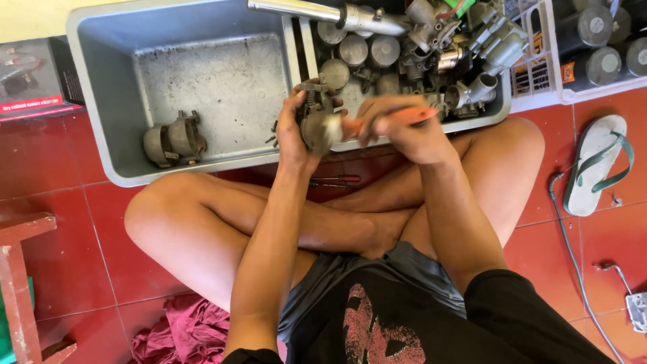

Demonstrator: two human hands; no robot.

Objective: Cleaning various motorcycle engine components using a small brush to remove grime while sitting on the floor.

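My left hand (291, 131) grips a grimy metal carburetor part (315, 120) above the front rim of a grey plastic tub (101, 81). My right hand (401, 131) is closed on an orange-handled tool (404, 117), its tip against the part. Motion blurs the tool's front end. I sit cross-legged on the red tile floor, both hands raised above my knees.
One grey metal part (174, 140) lies in the tub's left compartment; several carburetor pieces (431, 47) and a chrome pipe (323, 13) fill the right one. A red-handled screwdriver (337, 180) lies under my hands. A sandal (596, 162), cable (573, 249), crate of cans (593, 40), red cloth (178, 330) and stool (20, 283) surround me.
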